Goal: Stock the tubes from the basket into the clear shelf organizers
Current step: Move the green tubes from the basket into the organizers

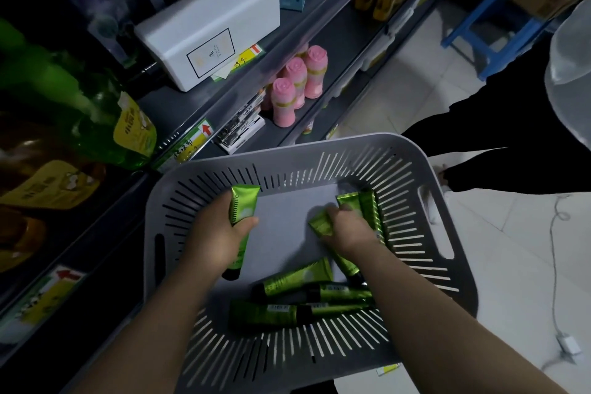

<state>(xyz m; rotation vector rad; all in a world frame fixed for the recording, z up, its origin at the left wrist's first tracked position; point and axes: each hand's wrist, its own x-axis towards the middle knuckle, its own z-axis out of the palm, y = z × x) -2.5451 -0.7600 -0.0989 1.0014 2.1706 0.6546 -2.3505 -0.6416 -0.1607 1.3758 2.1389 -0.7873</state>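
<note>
A grey slotted basket (415,157) sits below me with several green tubes in it. My left hand (214,230) grips one green tube (243,205) at the basket's left side, its flat end pointing away from me. My right hand (348,227) is curled over a bunch of green tubes (367,205) at the right side of the basket. Several more green tubes (297,278) with black caps lie loose near the front of the basket floor. No clear organizer is plainly visible.
Dark store shelves run along the left, with a white box (211,25), pink rose-topped bottles (297,86), green bottles (105,112) and price tags. Another person in black stands at the right (479,144). A blue stool (492,29) is on the tiled floor.
</note>
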